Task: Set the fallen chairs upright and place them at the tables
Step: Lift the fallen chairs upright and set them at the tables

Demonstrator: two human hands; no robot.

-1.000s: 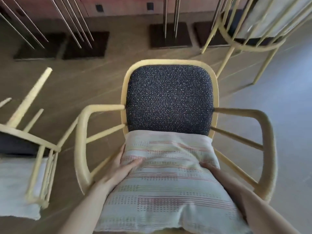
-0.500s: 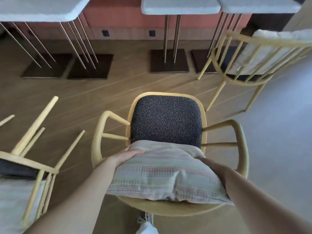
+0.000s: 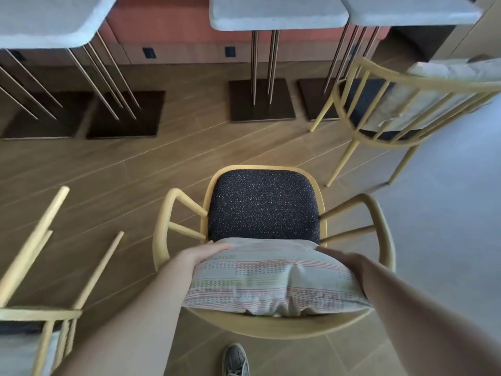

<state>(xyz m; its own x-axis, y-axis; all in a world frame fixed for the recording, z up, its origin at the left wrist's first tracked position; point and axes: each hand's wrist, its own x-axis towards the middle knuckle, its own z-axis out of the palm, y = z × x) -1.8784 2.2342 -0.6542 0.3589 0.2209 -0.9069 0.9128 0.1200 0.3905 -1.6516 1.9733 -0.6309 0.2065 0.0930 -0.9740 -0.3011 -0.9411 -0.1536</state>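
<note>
Three chairs were in view. One upright yellow armchair [image 3: 271, 324] stood in the lower centre of the frame, its dark speckled seat [image 3: 263, 204] facing up. A striped cushion [image 3: 271, 283] leaned against its backrest. The left hand [image 3: 203, 256] lay flat on the cushion's left end, fingers spread over its upper edge. The right hand [image 3: 349, 270] clasped the cushion's right end, fingers curled round it.

A second chair [image 3: 35, 267] lay fallen at the lower left edge, three of its legs pointing up toward the upper left. A third chair [image 3: 393, 109] stood upright at the upper right, with a pale cushion [image 3: 423, 96] on it, close to a table.

Three pale tabletops ran along the top of the frame: one at upper left [image 3: 46, 20], one at top centre [image 3: 276, 12], one at upper right [image 3: 406, 9]. Four dark square bases [image 3: 260, 101] sat on the wooden floor [image 3: 162, 172] below them. One grey shoe [image 3: 235, 360] showed at the bottom edge.
</note>
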